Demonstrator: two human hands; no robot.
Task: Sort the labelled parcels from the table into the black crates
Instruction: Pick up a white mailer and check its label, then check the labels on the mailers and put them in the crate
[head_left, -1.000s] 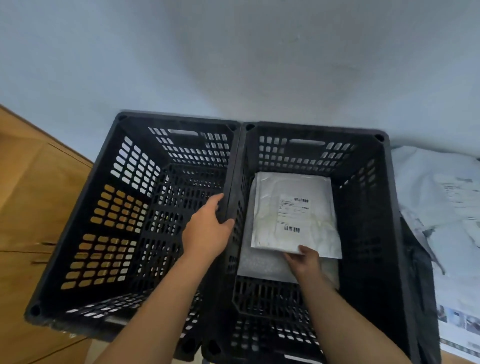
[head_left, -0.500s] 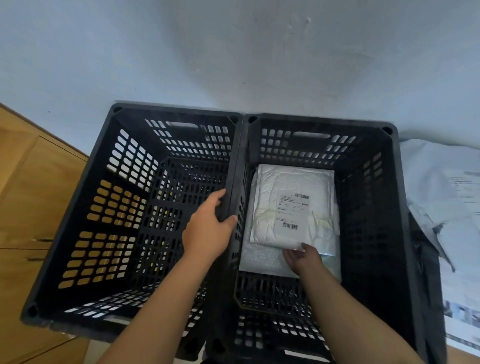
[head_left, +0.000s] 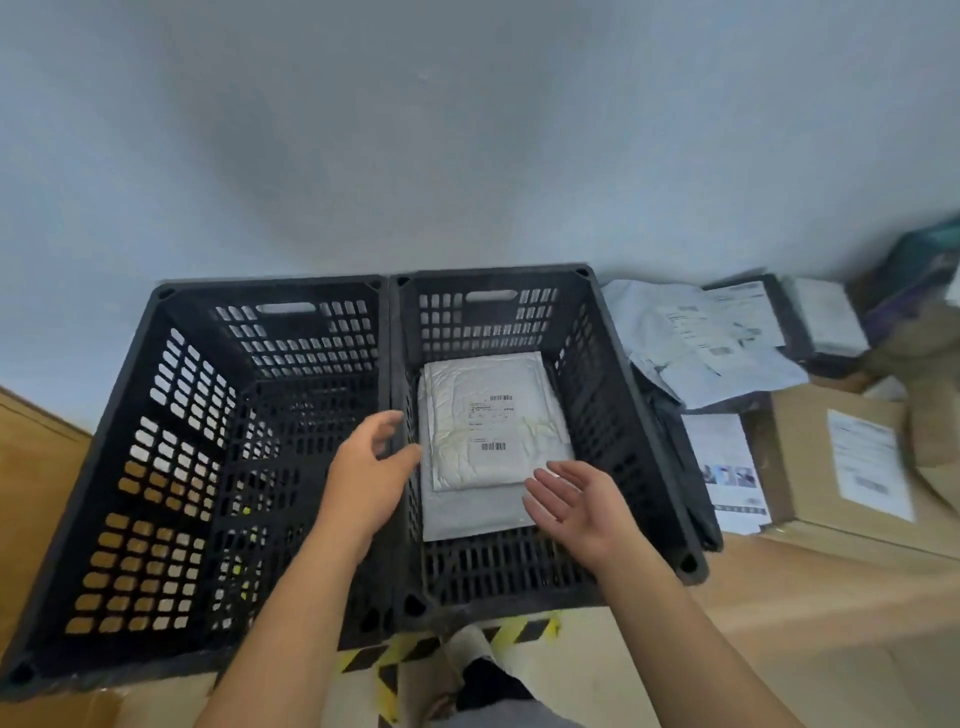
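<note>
Labelled silver padded parcel (head_left: 488, 421) lies flat in right black slatted plastic crate (head_left: 618, 395), atop another mailer. Right hand (head_left: 582, 506) above crate, fingers spread, empty; left hand (head_left: 371, 467) loosely open at crate's left wall. Placing step seems done; next: fetch from grey mailer pile (head_left: 696, 343) right of crate.

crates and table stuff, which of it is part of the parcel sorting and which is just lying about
Part of the job:
- left crate
- right crate
- two white mailers stacked in the right crate
- grey poly parcels on the table
- labelled cardboard box

Just lying about:
- striped floor tape
- wooden cabinet
</note>
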